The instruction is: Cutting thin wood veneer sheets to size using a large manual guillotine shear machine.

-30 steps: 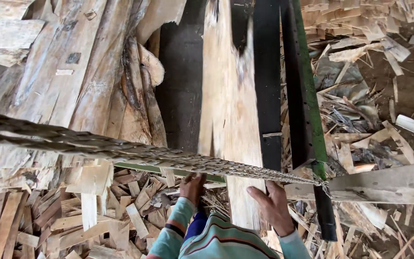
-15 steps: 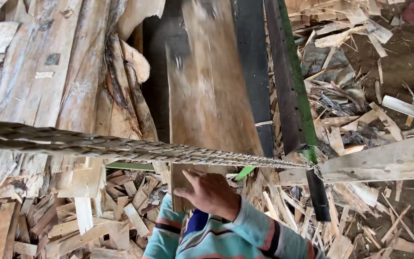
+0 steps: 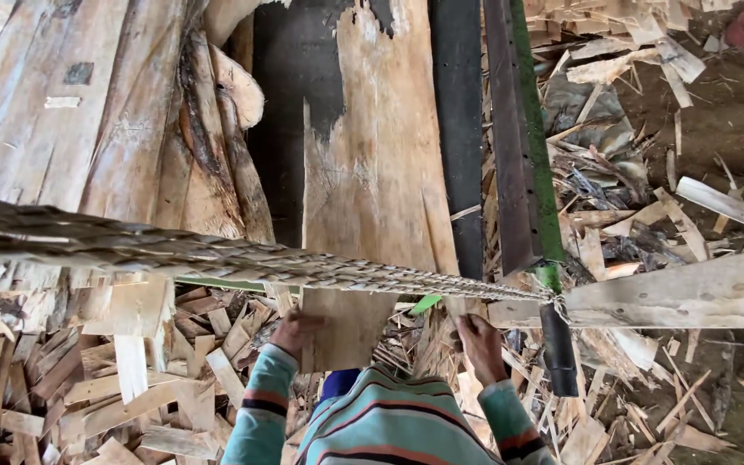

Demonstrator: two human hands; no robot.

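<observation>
We grip the wide board [image 3: 363,198] at its near end, left hand [image 3: 293,331] on its left edge and right hand [image 3: 479,343] off its right corner, apparently gripping too; we keep it square beneath the taut rope [image 3: 217,256], beside the dark rail [image 3: 510,138].

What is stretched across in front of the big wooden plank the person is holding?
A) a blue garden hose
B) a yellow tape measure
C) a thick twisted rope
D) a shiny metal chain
C: a pale, braided rope runs from the left edge across the plank, just above the left hand and right hand, which hold the plank's near end.
</observation>
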